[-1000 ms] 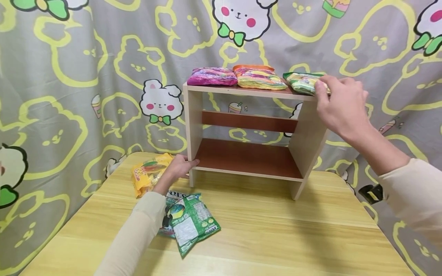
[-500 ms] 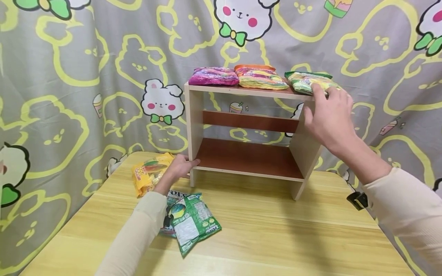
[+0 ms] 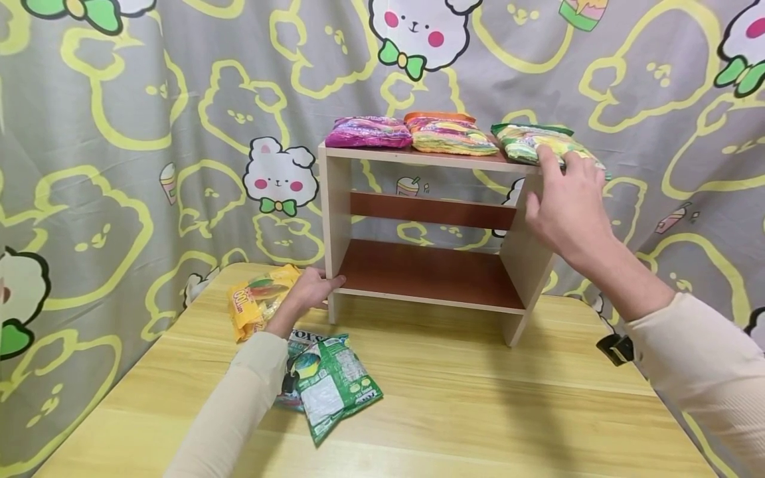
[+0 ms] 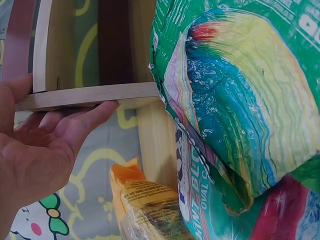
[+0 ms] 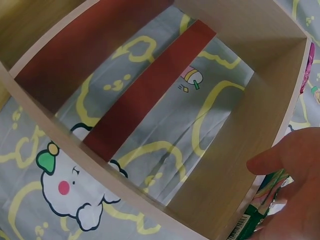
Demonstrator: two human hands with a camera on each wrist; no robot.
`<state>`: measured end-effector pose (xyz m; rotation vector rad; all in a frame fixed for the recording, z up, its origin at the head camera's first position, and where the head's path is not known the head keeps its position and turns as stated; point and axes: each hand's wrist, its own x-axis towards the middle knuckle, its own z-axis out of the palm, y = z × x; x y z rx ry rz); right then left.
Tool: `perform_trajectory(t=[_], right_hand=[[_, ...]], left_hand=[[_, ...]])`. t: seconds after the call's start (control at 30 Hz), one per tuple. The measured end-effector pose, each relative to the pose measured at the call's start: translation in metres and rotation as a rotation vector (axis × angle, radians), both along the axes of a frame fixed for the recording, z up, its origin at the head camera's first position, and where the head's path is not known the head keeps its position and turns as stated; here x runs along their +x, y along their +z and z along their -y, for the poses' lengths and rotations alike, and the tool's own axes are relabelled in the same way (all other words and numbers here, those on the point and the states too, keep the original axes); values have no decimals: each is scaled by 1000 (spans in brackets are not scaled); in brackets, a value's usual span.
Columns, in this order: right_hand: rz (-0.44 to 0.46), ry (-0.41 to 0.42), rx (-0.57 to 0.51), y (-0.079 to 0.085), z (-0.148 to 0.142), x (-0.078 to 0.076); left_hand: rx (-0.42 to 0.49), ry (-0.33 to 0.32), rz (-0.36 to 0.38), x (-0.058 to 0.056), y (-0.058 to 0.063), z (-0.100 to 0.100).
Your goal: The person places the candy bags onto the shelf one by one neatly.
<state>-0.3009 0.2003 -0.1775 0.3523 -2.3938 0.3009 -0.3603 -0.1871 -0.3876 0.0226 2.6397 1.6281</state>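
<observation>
A small wooden shelf (image 3: 427,272) with brown boards stands on the table. My left hand (image 3: 307,291) grips its left side panel low down; in the left wrist view the panel (image 4: 95,95) runs between thumb and fingers. Up at the right end of the top, my right hand (image 3: 570,212) lays its fingertips on a green candy bag (image 3: 532,139). That bag (image 5: 260,212) overhangs the right edge a little. Beside it on the top lie an orange-topped bag (image 3: 451,136) and a purple bag (image 3: 367,133).
A green bag (image 3: 340,382) with a white label overlaps a teal bag (image 3: 307,336) on the table (image 3: 442,411), near the left forearm. Behind the left hand lies a yellow bag (image 3: 257,299). A patterned curtain (image 3: 209,133) hangs close around the table.
The right hand has shifted left and lower from the green bag's right end, letting go of its grip and leaving fingertips on the bag's front. The left hand stays on the shelf.
</observation>
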Motion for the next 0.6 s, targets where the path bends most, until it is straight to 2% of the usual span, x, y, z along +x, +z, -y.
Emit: perform_trajectory(t=[0.23,0.6], right_hand=[[24,-5,7,2,0,0],[47,3,26,9,0,-12]], left_hand=[[-2,4,1,0,0,0],[-13,4,5,-2,-1,1]])
